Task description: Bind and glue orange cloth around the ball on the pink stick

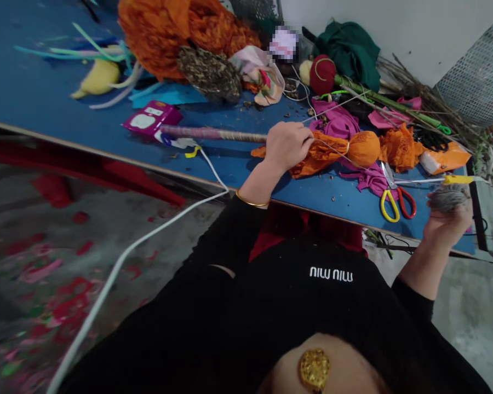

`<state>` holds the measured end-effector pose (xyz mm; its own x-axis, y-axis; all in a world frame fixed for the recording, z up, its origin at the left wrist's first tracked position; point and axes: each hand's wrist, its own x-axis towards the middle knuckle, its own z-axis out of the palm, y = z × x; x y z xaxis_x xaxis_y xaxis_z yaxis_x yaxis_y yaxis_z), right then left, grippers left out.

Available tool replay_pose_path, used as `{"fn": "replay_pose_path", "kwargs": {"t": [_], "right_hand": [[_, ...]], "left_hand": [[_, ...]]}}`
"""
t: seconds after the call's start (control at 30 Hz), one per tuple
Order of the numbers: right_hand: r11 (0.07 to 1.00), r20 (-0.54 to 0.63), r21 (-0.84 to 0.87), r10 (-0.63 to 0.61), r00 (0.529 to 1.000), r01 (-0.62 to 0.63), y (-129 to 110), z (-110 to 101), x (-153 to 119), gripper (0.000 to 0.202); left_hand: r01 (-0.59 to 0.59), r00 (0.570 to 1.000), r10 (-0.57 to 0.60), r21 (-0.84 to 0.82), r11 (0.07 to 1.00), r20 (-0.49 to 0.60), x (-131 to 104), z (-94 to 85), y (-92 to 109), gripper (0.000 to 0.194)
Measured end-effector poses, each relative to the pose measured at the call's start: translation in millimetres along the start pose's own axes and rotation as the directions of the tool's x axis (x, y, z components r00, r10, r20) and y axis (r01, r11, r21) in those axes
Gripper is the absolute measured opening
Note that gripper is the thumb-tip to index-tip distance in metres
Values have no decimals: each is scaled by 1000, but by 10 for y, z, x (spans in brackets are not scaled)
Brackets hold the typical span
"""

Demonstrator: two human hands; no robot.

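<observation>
The orange cloth bundle (363,149) lies on the blue worktop (312,189), beyond the scissors (395,194) and a little to their left, its rounded head nearest them and its gathered cloth trailing left. A pale tie circles its neck. The left hand (301,143), left of the scissors, is clamped on the gathered cloth, finger and thumb together, and a thin thread runs from there across the bundle. The right hand (449,221), to the right of the scissors, is closed around a grey ball of fibre (449,198).

The scissors have one yellow and one red handle, and their blades point away from the person. Magenta cloth (372,179) lies just left of them, touching the blades. A yellow wrapping (458,179) on a thin pale length is to their right. Crumpled orange cloth (398,150) sits just beyond them.

Well to the left of the scissors, a wrapped stick (213,133) reaches from a purple packet (152,119) to the left hand. Farther beyond the scissors are a dark red ball (324,75), green cloth (349,54) and bare twigs (429,101); a brown clump (209,75) and a heap of orange cloth (160,41) lie far to their left
</observation>
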<state>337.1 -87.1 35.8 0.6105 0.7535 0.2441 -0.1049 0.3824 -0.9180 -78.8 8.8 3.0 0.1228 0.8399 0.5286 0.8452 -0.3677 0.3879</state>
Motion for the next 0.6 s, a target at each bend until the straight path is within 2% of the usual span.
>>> {"fn": "replay_pose_path", "kwargs": {"t": [0.1,0.23,0.37,0.5,0.6], "right_hand": [[998,33,16,-65,997,64,94,2,-47,49],[999,26,4,-52,998,52,124,-28,-76,52],[1000,-18,3,-19,1000,19,111,-72,-60,50],[999,-28,40,3,1000,-2,4,-172,-4,45],[996,-157,80,-37,987,50,-194,-245,6,39]], "left_hand": [[27,1000,-27,-17,1000,-2,-15,51,-28,18],[44,999,-44,-41,998,-10,-30,53,-52,17],[27,999,-29,-57,998,-30,-36,-28,-21,19],[-8,999,4,-83,997,-45,-25,-155,45,20],[-31,997,25,-90,995,-72,7,-215,78,20]]}}
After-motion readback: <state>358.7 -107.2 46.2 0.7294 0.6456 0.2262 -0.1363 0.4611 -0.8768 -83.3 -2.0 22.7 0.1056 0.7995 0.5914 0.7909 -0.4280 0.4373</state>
